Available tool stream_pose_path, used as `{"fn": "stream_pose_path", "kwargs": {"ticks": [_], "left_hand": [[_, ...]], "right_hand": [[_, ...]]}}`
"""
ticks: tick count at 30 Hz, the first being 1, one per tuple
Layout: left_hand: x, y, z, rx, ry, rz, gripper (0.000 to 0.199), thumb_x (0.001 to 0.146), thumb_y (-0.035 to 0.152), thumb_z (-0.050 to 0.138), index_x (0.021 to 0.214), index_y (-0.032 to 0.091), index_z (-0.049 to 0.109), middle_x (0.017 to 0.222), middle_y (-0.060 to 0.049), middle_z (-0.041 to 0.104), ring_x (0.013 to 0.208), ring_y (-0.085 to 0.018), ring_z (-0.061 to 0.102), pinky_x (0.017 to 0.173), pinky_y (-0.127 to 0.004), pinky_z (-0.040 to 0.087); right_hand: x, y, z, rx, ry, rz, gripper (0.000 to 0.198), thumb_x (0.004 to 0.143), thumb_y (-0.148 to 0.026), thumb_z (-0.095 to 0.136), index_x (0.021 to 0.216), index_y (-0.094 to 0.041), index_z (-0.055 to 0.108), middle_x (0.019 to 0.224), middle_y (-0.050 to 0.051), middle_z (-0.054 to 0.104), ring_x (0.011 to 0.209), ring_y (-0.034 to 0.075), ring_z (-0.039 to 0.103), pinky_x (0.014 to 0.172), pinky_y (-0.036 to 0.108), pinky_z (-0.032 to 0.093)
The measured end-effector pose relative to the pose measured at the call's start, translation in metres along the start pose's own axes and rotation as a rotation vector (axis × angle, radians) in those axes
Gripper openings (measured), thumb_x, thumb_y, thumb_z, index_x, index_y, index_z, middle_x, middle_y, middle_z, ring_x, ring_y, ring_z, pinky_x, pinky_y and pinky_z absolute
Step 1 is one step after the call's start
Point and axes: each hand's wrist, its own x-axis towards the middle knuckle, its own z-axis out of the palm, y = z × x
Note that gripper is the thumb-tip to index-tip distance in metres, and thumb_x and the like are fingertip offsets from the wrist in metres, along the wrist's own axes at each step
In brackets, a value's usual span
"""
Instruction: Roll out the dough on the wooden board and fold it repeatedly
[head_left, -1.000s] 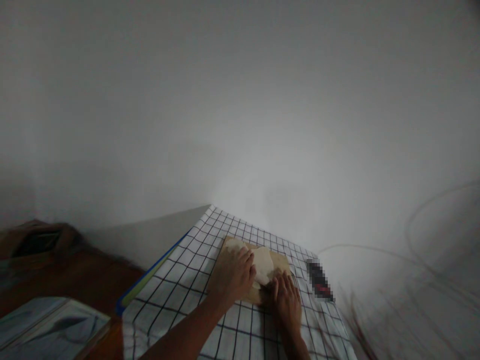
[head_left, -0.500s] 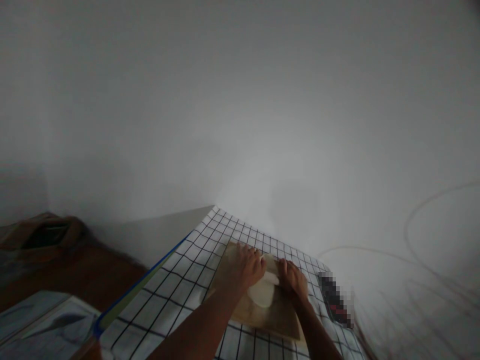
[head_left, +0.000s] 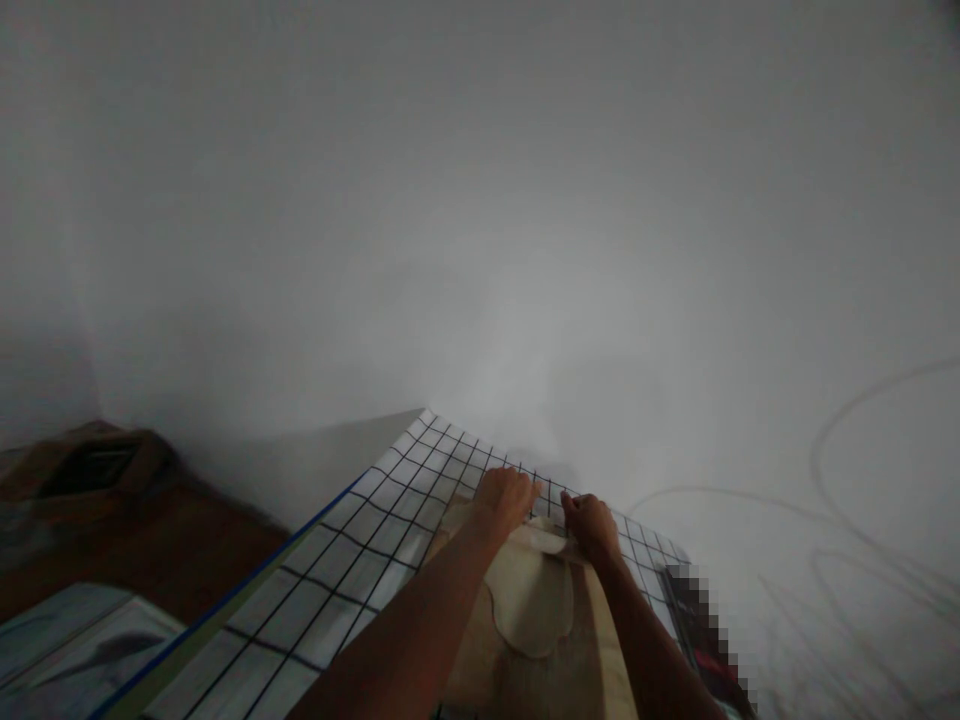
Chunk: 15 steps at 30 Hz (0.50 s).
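Note:
A flat tan piece that looks like a paper bag lies on the checked cloth in front of me. It bears a paler rounded patch, and a pale strip crosses near its far end. My left hand is at the far left end, fingers curled over the edge, which they partly hide. My right hand is opposite at the far right end, closed with thumb and fingers together. The pale strip runs between the two hands. What exactly sits inside the fingers is too dim to make out.
The checked tablecloth covers a table with a blue edge, against a white wall. A dark, partly pixelated object lies at the right. An open book or magazine and a brown box are at the left.
Both hands have moved away from me, toward the far end of the tan piece. The tan piece now reaches closer to me and looks larger, with more of the pale patch showing.

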Motion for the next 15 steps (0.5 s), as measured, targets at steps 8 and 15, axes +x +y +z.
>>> {"fn": "stream_pose_path", "kwargs": {"ticks": [8, 15], "left_hand": [[0.014, -0.005, -0.003, 0.038, -0.058, -0.037, 0.048, 0.101, 0.050, 0.046, 0.096, 0.014, 0.078, 0.096, -0.018, 0.077, 0.096, -0.029, 0.074, 0.083, -0.037, 0.055], [0.022, -0.009, -0.002, -0.012, -0.082, -0.055, 0.042, 0.099, 0.047, 0.052, 0.099, 0.015, 0.078, 0.099, -0.019, 0.077, 0.097, -0.028, 0.074, 0.084, -0.036, 0.055]], "right_hand": [[0.023, -0.003, 0.007, -0.034, 0.017, -0.011, 0.050, 0.101, -0.049, 0.039, 0.097, -0.016, 0.076, 0.101, 0.018, 0.076, 0.092, 0.023, 0.073, 0.071, 0.027, 0.046], [0.033, -0.011, 0.005, -0.082, 0.002, -0.059, 0.047, 0.102, -0.043, 0.039, 0.092, -0.016, 0.076, 0.097, 0.017, 0.077, 0.092, 0.023, 0.074, 0.072, 0.027, 0.047]]}}
